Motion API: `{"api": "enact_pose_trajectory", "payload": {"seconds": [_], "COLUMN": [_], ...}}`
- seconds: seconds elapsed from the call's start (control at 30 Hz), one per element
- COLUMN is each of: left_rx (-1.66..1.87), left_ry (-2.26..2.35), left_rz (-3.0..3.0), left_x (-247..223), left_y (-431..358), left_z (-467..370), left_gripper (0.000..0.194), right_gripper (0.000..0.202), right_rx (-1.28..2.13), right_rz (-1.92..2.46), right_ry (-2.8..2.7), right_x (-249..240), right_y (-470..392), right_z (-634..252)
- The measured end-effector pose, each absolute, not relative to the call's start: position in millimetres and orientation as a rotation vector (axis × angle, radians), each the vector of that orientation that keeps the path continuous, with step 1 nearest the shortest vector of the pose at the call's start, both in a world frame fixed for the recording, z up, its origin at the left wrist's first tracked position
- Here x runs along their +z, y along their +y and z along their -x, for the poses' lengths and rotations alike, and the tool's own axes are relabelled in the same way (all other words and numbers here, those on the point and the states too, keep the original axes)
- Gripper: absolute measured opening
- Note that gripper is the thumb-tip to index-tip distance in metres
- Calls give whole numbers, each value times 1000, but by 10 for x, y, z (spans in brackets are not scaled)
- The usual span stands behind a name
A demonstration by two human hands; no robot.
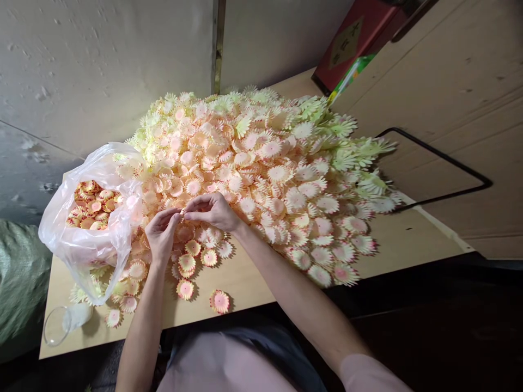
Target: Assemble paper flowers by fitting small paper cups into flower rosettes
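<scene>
My left hand (162,228) and my right hand (213,210) meet over the near left part of a large pile of artificial flower heads (261,163). Thumbs and fingertips of both are pinched on a small pale artificial flower head (182,213), mostly hidden by the fingers. The heaped flowers are pink and cream with notched, red-tipped petals, paler green toward the back and right. A few loose flower heads lie just below my hands, and a single pink one (219,301) sits apart near the front edge.
To the left, an open white plastic bag (92,242) holds smaller red-and-yellow flower heads (95,206). A clear cup (57,325) lies at the table's (253,288) front left corner. A red box (354,41) stands at the back right, near a bent black metal bar (445,157). A green sack (22,288) is at far left.
</scene>
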State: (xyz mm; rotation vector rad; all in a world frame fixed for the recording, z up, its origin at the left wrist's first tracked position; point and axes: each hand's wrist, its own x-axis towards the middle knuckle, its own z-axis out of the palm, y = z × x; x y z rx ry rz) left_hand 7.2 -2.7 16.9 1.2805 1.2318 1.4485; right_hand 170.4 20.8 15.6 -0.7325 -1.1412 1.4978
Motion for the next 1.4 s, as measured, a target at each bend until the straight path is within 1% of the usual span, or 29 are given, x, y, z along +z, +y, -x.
{"api": "enact_pose_trajectory", "payload": {"seconds": [0.43,0.67,1.4], "left_rx": [1452,1446,1461], "left_ry": [1240,1246,1255], "left_rz": [-1281,-1270,-1297], "left_x": [165,165,155], "left_y": [-26,-26,-22], "left_z": [-81,-82,-78], "left_gripper": [24,25,24], "right_gripper": [28,31,27], "right_rx": [1480,1459,1449], "right_rz": [755,771,758], "right_ry": [-1144,-1152,-1127], "right_x": [156,174,164], "right_y": [203,197,187], "right_z": [-1705,-1704,-1688]}}
